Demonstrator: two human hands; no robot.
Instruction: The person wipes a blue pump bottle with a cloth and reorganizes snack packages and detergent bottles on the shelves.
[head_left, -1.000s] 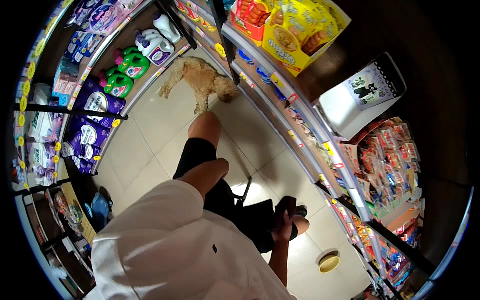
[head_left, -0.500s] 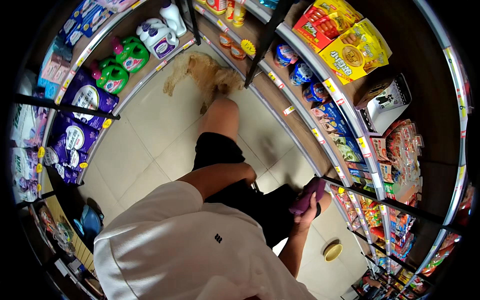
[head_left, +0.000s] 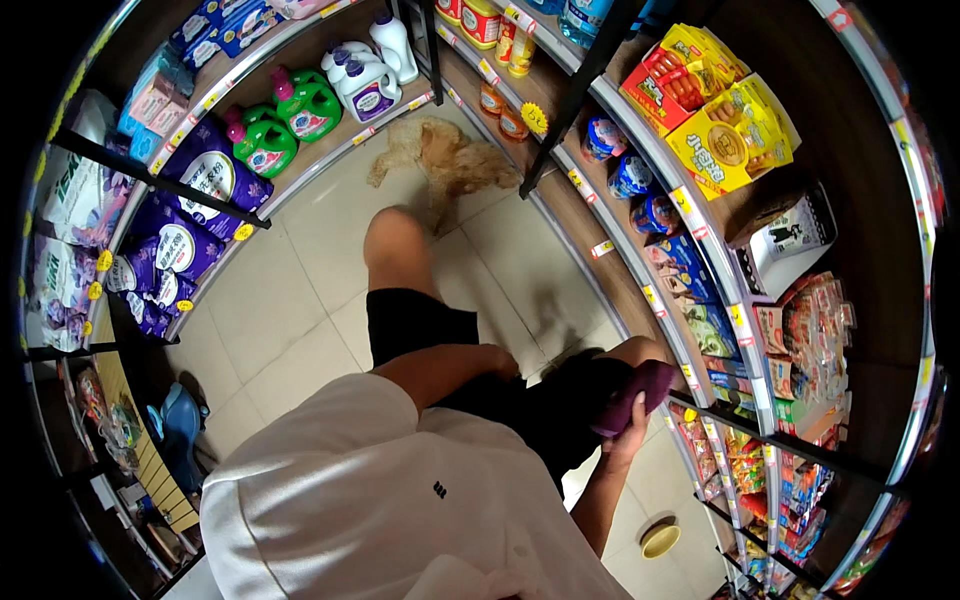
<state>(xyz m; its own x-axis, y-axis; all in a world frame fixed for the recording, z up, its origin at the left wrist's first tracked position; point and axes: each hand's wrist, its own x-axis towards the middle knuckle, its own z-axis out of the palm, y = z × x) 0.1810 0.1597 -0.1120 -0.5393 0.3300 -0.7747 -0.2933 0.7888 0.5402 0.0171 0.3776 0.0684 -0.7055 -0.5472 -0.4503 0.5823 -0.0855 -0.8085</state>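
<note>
My right hand is closed around a dark purple, elongated object whose kind I cannot make out. It is held beside my right knee, close to the shelf edge on the right. My left forearm lies across my body over the black shorts, and my left hand rests between my thighs. Its fingers are turned down and hidden, so whether it grips anything does not show. Beyond my left knee a tan, curly-haired dog is on the tiled floor by the shelf corner.
Shelving curves round both sides. On the left are purple detergent bags, green jugs and white bottles. Yellow snack boxes and blue cups line the right shelves. A yellow bowl sits on the floor behind my right arm.
The view has shifted, so the shelves sit further right in it. My left knee has moved left, away from the dog. My right hand still holds the purple object.
</note>
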